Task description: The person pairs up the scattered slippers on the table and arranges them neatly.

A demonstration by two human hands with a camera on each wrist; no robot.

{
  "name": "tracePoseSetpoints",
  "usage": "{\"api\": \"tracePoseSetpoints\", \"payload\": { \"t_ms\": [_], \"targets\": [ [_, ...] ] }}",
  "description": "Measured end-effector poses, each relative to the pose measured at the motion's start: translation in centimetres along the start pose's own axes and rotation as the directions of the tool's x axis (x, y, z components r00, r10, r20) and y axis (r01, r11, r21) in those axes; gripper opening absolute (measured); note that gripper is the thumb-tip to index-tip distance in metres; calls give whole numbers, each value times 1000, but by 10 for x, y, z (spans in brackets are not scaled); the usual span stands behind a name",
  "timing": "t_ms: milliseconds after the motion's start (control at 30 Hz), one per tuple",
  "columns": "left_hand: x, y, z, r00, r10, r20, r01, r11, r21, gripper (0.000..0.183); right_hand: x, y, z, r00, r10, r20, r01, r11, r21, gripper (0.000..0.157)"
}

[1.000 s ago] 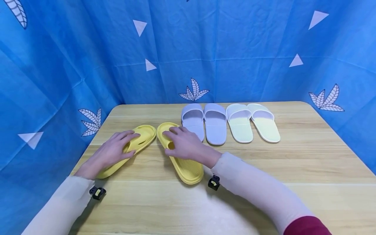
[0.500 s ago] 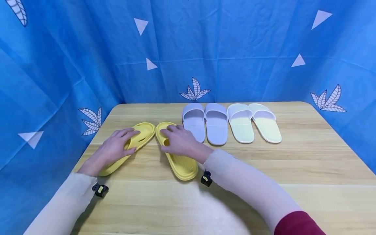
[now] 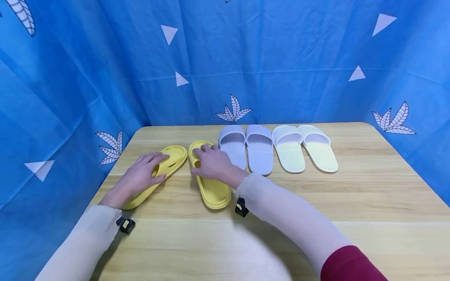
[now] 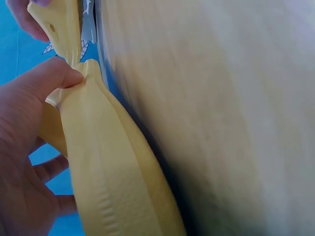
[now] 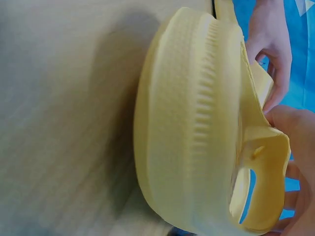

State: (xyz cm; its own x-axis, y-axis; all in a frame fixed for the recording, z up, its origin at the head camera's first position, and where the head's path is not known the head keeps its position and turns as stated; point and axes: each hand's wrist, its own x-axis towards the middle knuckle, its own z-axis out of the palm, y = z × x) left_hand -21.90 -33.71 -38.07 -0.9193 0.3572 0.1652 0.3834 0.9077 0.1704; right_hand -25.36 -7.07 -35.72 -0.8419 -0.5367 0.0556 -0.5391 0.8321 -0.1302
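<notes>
Two yellow slippers lie toe to toe on the left half of the table, their heels spread apart. My left hand (image 3: 140,175) grips the left yellow slipper (image 3: 177,153) across its strap, the thumb pressed on its near side edge (image 4: 83,98) and the fingers on the far side. Over the strap of the right yellow slipper (image 3: 215,194), my right hand (image 3: 214,164) holds on with thumb and fingers on either side. Its ribbed footbed and heel show uncovered. The right wrist view shows the thumb at the strap's edge (image 5: 268,147).
Right of the yellow pair stand two lilac slippers (image 3: 259,156), close to the right hand. Beside them are two pale green slippers (image 3: 290,158). The wooden table (image 3: 369,187) ends at a blue curtain (image 3: 299,47) along the back and sides.
The right hand has shifted the right yellow slipper leftward and away, swinging its heel to the left. The left hand and left slipper have moved slightly right at the heel end.
</notes>
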Motion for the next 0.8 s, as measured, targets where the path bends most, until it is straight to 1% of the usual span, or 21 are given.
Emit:
{"api": "tracePoseSetpoints", "payload": {
  "t_ms": [133, 300, 500, 600, 800],
  "targets": [
    [3, -1, -1, 999, -29, 34, 29, 1000, -1, 63, 6, 0, 0, 1000, 8, -1, -8, 1000, -1, 64],
    [8, 0, -2, 997, -46, 64, 47, 999, -13, 64, 12, 2, 1, 999, 47, 16, -47, 999, 0, 63],
    [15, 1, -2, 998, -37, 48, 38, 999, -17, 63, 19, 6, 3, 998, 63, 9, -63, 998, 4, 65],
    [18, 2, -3, 998, -41, 56, 42, 999, -19, 63, 23, 7, 3, 997, 72, 1, -72, 997, 9, 66],
    [25, 3, -3, 997, -51, 59, 52, 999, -15, 64, 29, 8, 5, 995, 104, -11, -103, 993, 53, 70]
  ]
}}
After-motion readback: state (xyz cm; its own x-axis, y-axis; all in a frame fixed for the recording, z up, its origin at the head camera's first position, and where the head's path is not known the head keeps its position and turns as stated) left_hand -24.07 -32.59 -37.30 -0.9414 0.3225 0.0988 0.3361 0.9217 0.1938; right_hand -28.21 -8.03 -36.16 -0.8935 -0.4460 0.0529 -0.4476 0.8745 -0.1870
